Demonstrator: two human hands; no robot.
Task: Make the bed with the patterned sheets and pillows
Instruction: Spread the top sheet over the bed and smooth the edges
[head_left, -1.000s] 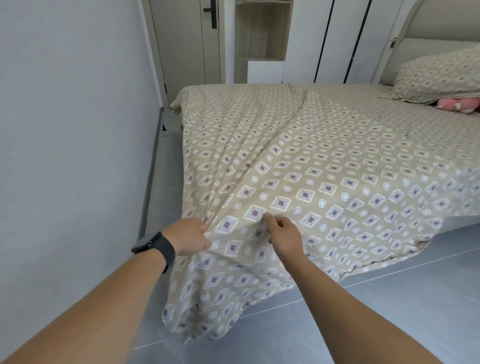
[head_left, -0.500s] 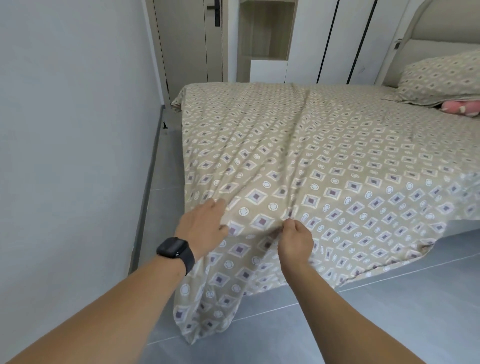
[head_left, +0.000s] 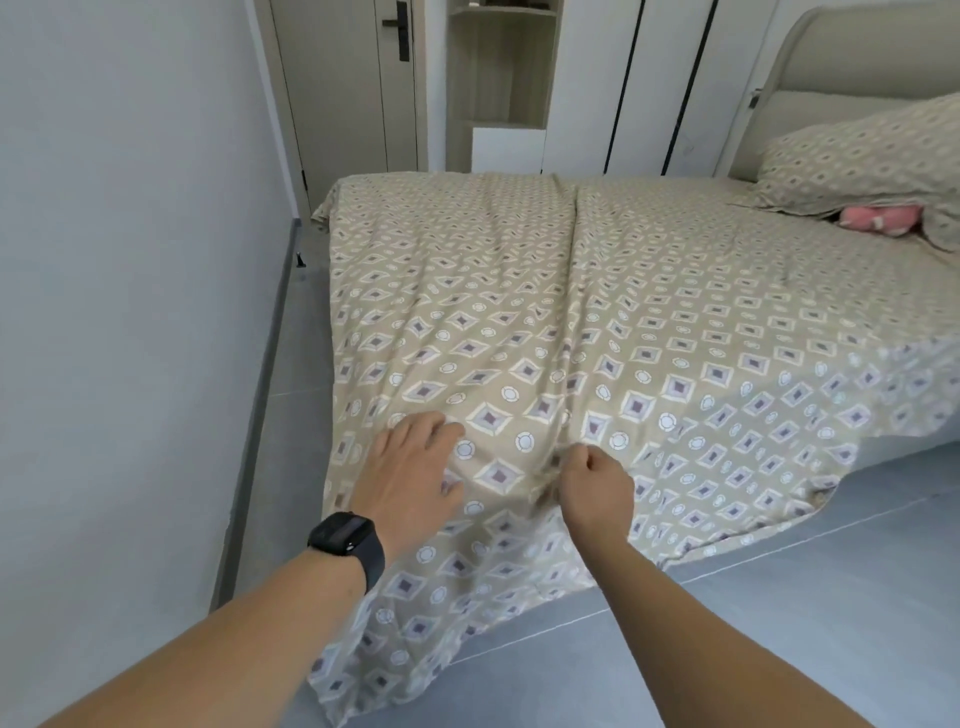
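Observation:
A beige sheet (head_left: 649, 291) with purple diamonds and white circles covers the bed, and its near corner hangs over the edge down to the floor. My left hand (head_left: 410, 473), with a black watch on the wrist, lies flat on the sheet at the bed's near corner, fingers straight. My right hand (head_left: 597, 486) pinches a fold of the sheet just to the right of it. A long crease runs from that fold toward the far side. A matching patterned pillow (head_left: 862, 156) leans against the padded headboard (head_left: 852, 67) at the far right.
A pink soft toy (head_left: 878, 218) pokes out from under the pillow. A grey wall (head_left: 130, 260) runs close along the left, leaving a narrow strip of tiled floor (head_left: 296, 353) beside the bed. A door (head_left: 343, 78), shelves and wardrobe doors stand behind.
My left hand let go of the sheet's fold and now lies flat on it, further up the bed. My right hand keeps its pinch. The wrinkles by the corner have flattened.

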